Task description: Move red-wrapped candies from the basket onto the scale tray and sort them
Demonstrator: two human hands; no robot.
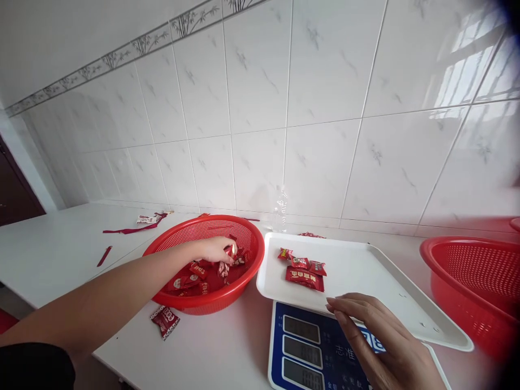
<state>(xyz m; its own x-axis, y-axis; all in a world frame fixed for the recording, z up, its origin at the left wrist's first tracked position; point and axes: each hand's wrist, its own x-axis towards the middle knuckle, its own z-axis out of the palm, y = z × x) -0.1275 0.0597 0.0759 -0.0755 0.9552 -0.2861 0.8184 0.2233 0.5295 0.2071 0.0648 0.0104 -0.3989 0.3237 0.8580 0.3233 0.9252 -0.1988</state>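
My left hand (217, 250) reaches into a red plastic basket (254, 271), its fingers closed on small red wrapped candies (229, 252). More red packets (199, 271) lie in the basket below it. My right hand (377, 330) hovers at the front edge of a white tray (357, 265), fingers stretched out and nothing visible in them. The tray sits on a blue weighing scale (333, 352), partly covered by that hand. On the tray's left side are several small candies (299, 262) and a larger red packet (304, 278).
A second red basket (479, 281) stands at the right. One dark red packet (164, 322) lies before the first basket. A clear plastic bottle (280, 211) is near the tiled wall (260, 108). Dark red strips and a white label (147, 220) rest on the table's left.
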